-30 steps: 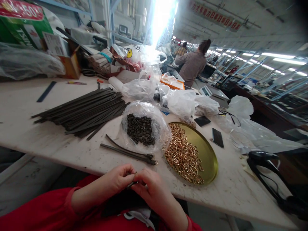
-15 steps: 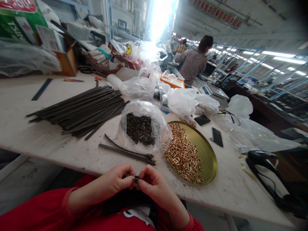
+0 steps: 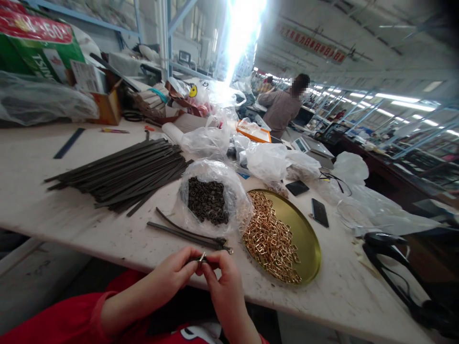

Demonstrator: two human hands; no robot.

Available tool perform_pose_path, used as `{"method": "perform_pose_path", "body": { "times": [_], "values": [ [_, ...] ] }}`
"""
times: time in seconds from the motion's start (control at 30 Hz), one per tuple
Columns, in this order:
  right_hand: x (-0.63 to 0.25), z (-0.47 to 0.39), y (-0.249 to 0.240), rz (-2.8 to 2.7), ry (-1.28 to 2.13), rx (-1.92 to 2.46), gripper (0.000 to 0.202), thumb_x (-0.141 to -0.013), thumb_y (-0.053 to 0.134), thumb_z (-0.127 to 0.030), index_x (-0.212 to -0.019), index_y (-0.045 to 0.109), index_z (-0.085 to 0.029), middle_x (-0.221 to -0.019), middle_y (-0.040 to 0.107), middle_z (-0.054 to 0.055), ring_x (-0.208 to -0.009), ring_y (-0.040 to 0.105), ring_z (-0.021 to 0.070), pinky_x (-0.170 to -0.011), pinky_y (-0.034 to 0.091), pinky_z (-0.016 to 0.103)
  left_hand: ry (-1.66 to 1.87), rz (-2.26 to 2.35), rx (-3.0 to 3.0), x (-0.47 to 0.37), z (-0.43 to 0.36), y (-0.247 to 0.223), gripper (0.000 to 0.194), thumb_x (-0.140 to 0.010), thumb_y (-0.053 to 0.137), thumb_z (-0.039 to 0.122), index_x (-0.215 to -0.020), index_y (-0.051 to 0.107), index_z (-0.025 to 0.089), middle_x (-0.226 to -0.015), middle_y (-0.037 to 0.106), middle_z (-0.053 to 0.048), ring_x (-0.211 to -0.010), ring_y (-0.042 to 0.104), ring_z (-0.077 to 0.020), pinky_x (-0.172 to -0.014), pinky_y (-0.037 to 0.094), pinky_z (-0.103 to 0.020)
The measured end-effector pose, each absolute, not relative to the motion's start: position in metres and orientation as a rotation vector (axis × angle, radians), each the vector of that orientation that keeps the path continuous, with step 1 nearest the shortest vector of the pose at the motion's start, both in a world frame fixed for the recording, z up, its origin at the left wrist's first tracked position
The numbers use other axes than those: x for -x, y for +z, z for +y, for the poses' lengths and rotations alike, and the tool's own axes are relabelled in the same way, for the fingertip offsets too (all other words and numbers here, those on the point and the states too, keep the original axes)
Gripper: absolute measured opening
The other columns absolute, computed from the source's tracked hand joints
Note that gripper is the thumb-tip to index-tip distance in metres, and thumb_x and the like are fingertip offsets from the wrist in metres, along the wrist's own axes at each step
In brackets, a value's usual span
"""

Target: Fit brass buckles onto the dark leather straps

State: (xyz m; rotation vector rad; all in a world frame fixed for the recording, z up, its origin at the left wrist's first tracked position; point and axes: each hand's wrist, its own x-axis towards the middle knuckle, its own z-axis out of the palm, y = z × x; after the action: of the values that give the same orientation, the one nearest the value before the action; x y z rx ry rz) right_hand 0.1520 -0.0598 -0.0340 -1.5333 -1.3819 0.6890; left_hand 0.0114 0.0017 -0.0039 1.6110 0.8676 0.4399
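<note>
Close to the table's front edge, my left hand (image 3: 180,268) pinches the end of a dark strap. My right hand (image 3: 223,276) meets it, thumb and fingertips closed on the same strap end at a small gold buckle (image 3: 202,258). Most of that strap is hidden by my fingers. Just beyond my hands lie two dark straps (image 3: 179,232), a gold buckle showing at one end. Behind them an opened clear plastic bag (image 3: 238,203) holds many small black loops (image 3: 208,200). To its right, a round gold tray (image 3: 304,234) carries a heap of gold buckles (image 3: 268,236).
A pile of dark strips (image 3: 122,174) covers the table's left part. A phone (image 3: 320,212) and a black flat object (image 3: 297,188) lie beyond the tray. White plastic bags (image 3: 267,160) crowd the back. A black-framed object (image 3: 390,267) stands at right. A person (image 3: 281,107) is farther off.
My hands have turned the strap end, and the buckle now shows edge-on between my fingertips. My right hand is more upright. The whole scene sits slightly lower in view as my head moved.
</note>
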Motion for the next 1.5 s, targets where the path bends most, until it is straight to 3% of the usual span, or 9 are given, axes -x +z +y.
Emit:
{"method": "perform_pose_path", "body": {
  "times": [0.17,0.33,0.43,0.7,0.83,1.03,1.13,1.27,1.5],
  "values": [
    [-0.144,-0.069,-0.040,-1.545,0.361,1.422,0.019,-0.084,0.050,-0.014,-0.098,0.059,-0.022,-0.091,0.064,0.004,-0.087,0.058,0.0173,-0.075,0.046,0.028,0.552,0.905,-1.591,-0.014,-0.004,-0.008,0.027,-0.076,0.045,0.036,-0.091,0.056,0.016,-0.090,0.063,-0.005,-0.091,0.055,-0.0222,-0.085,0.042,-0.032],
    [-0.144,-0.069,-0.047,-1.580,0.148,1.423,0.024,-0.083,0.048,-0.010,-0.102,0.059,-0.019,-0.089,0.066,0.006,-0.083,0.061,0.0175,-0.073,0.049,0.028,0.539,0.935,-1.539,-0.017,-0.016,-0.013,0.030,-0.079,0.039,0.035,-0.098,0.050,0.015,-0.072,0.054,0.001,-0.058,0.048,-0.0142,-0.056,0.042,-0.026],
    [-0.146,-0.068,-0.047,-1.576,0.171,1.407,0.025,-0.083,0.046,-0.009,-0.099,0.061,-0.019,-0.086,0.066,0.005,-0.079,0.062,0.0169,-0.070,0.049,0.027,0.535,0.956,-1.532,-0.017,-0.019,-0.014,0.031,-0.079,0.037,0.033,-0.102,0.046,0.014,-0.071,0.053,0.001,-0.052,0.044,-0.0122,-0.052,0.039,-0.024],
    [-0.153,-0.064,-0.040,-1.015,0.958,1.275,0.014,-0.077,0.059,-0.023,-0.089,0.062,-0.019,-0.078,0.066,0.002,-0.071,0.061,0.0136,-0.066,0.048,0.024,0.398,0.870,-1.595,-0.010,-0.011,0.007,0.052,-0.078,0.039,0.035,-0.124,0.037,0.010,-0.065,0.054,0.002,-0.067,0.051,-0.0165,-0.069,0.040,-0.028],
    [-0.154,-0.056,-0.040,-0.682,1.389,0.989,0.023,-0.071,0.069,-0.030,-0.086,0.058,-0.018,-0.074,0.061,-0.002,-0.062,0.056,0.0094,-0.061,0.046,0.022,0.339,0.773,-1.550,-0.016,-0.006,0.007,0.056,-0.077,0.044,0.040,-0.127,0.044,0.013,-0.063,0.050,0.003,-0.057,0.044,-0.0135,-0.058,0.037,-0.025],
    [-0.155,-0.043,-0.050,-0.509,1.589,0.924,0.035,-0.064,0.075,-0.031,-0.086,0.050,-0.019,-0.072,0.059,-0.003,-0.059,0.055,0.0093,-0.059,0.044,0.023,0.393,0.759,-1.237,-0.021,0.008,-0.021,0.039,-0.071,0.057,0.049,-0.092,0.058,0.016,-0.057,0.049,0.006,-0.041,0.029,-0.0058,-0.039,0.020,-0.019],
    [-0.174,-0.023,-0.043,-0.931,1.387,1.203,0.024,-0.072,0.065,-0.034,-0.085,0.052,-0.019,-0.064,0.054,-0.004,-0.053,0.050,0.0097,-0.055,0.041,0.023,0.370,0.766,-1.108,-0.016,0.021,-0.027,0.041,-0.070,0.060,0.053,-0.089,0.054,0.017,-0.046,0.038,0.011,-0.038,0.021,-0.0052,-0.037,0.011,-0.019],
    [-0.204,0.020,-0.023,-1.683,0.335,1.879,0.011,-0.084,0.048,-0.021,-0.087,0.058,-0.018,-0.085,0.060,0.005,-0.078,0.056,0.0167,-0.071,0.043,0.028,0.418,0.858,-1.069,-0.015,0.038,-0.023,0.048,-0.063,0.065,0.055,-0.089,0.051,0.017,-0.043,0.036,0.013,-0.037,0.017,-0.0045,-0.036,0.007,-0.019],
    [-0.202,0.058,-0.024,-1.783,0.073,2.093,0.009,-0.072,0.059,-0.011,-0.078,0.063,-0.017,-0.085,0.063,0.011,-0.078,0.058,0.0241,-0.069,0.041,0.033,0.422,0.971,-1.130,-0.023,0.051,-0.014,0.054,-0.056,0.064,0.060,-0.087,0.050,0.017,-0.040,0.033,0.014,-0.035,0.015,-0.0037,-0.035,0.007,-0.018]
  ]
}}
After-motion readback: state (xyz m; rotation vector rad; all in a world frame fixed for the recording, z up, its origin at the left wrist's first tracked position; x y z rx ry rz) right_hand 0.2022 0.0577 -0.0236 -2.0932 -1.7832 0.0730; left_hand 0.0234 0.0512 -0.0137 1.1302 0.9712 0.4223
